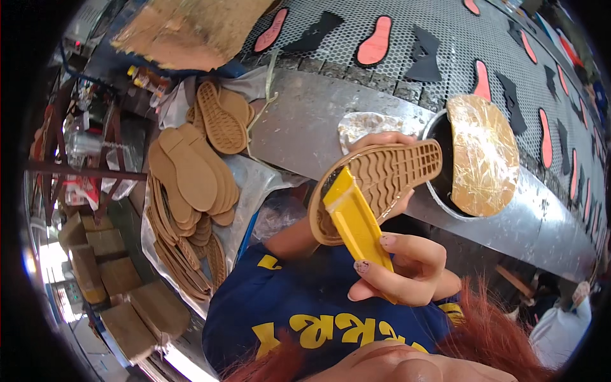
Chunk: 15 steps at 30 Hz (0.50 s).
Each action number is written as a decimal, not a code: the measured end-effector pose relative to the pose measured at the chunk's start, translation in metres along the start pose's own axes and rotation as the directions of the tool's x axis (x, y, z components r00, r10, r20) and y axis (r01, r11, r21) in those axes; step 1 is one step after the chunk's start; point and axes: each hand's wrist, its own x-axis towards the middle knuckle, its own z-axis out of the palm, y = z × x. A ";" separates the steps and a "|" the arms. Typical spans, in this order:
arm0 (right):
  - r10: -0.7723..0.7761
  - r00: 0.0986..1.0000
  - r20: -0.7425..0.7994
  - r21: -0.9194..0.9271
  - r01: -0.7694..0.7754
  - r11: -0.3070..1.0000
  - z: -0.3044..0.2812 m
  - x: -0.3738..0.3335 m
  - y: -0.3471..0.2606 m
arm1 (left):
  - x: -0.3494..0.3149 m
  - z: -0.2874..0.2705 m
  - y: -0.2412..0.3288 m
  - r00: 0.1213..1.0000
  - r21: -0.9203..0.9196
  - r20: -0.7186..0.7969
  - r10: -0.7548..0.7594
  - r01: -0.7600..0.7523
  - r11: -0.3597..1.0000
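A tan shoe sole with a wavy tread is held up in front of my chest, its wide end to the left. My left hand grips it from behind; fingers show over its far edge, and the palm is hidden. My right hand pinches a yellow flat-handled brush between thumb and fingers. The brush's dark bristle end lies against the wide part of the tread. Just right of the sole stands a round pot with a dark inside, partly covered by a tape-wrapped cardboard piece.
Several tan soles are piled on plastic sheeting at the left. Behind the metal ledge, a mesh conveyor carries pink insoles and black cut pieces. A crumpled cloth lies by the pot. Cardboard boxes stand lower left.
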 end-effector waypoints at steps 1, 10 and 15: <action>-0.003 0.999 0.032 -0.009 0.004 1.000 -0.002 -0.001 0.000 | 0.000 0.006 0.007 0.993 -0.160 -0.067 -0.098 0.086 0.983; -0.015 0.998 0.061 0.105 0.009 0.994 -0.005 0.010 0.002 | -0.006 0.005 -0.005 0.956 -0.423 0.186 -0.225 0.285 0.860; -0.011 0.997 0.078 0.163 -0.001 0.987 -0.006 0.011 0.005 | -0.012 0.008 -0.015 0.971 -0.680 0.128 -0.202 0.234 0.695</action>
